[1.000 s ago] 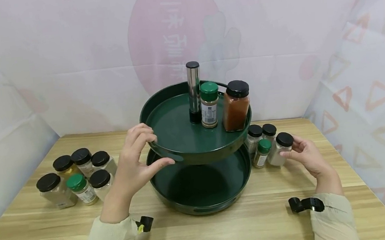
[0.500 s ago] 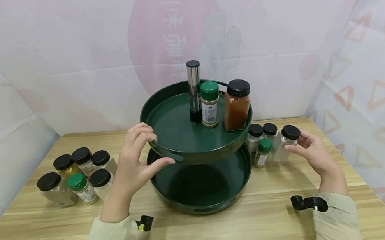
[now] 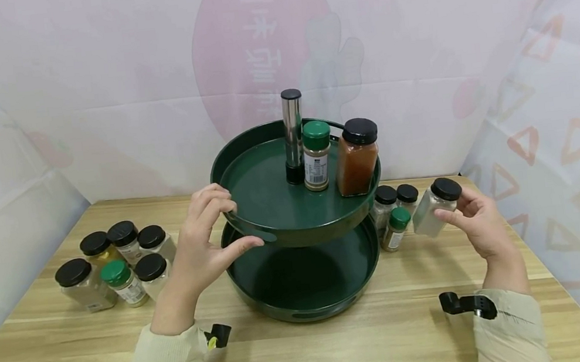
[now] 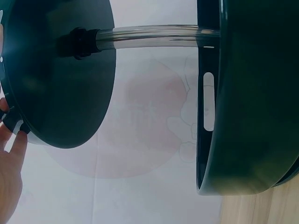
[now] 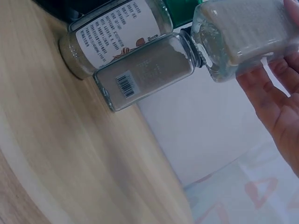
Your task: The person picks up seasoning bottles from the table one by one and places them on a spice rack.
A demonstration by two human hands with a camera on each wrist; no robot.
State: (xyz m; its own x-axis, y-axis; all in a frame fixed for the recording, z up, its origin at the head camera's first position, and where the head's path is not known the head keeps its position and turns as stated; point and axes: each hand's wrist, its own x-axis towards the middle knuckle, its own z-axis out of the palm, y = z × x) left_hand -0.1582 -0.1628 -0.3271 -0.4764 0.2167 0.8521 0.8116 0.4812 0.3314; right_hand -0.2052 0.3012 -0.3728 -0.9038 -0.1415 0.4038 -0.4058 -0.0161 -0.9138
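A two-tier dark green rack with a metal post stands mid-table. My left hand grips the upper tier's rim at its front left, fingertips over the edge and thumb on the outer wall; the left wrist view shows this hand at the rim's slot. In my right hand is a clear square spice jar with a black lid and pale powder, tilted and raised off the table. On the upper tier stand a green-lidded spice bottle and a black-lidded jar of red-orange powder.
Right of the rack, a green-lidded bottle stands by two black-lidded jars; one jar shows its barcode in the right wrist view. Several more jars cluster at the left. Patterned cloth hangs behind the wooden table.
My right hand has lifted the pale-powder jar off the table, tilting it and moving it right, away from the neighbouring jars. The left hand has stayed on the upper rim.
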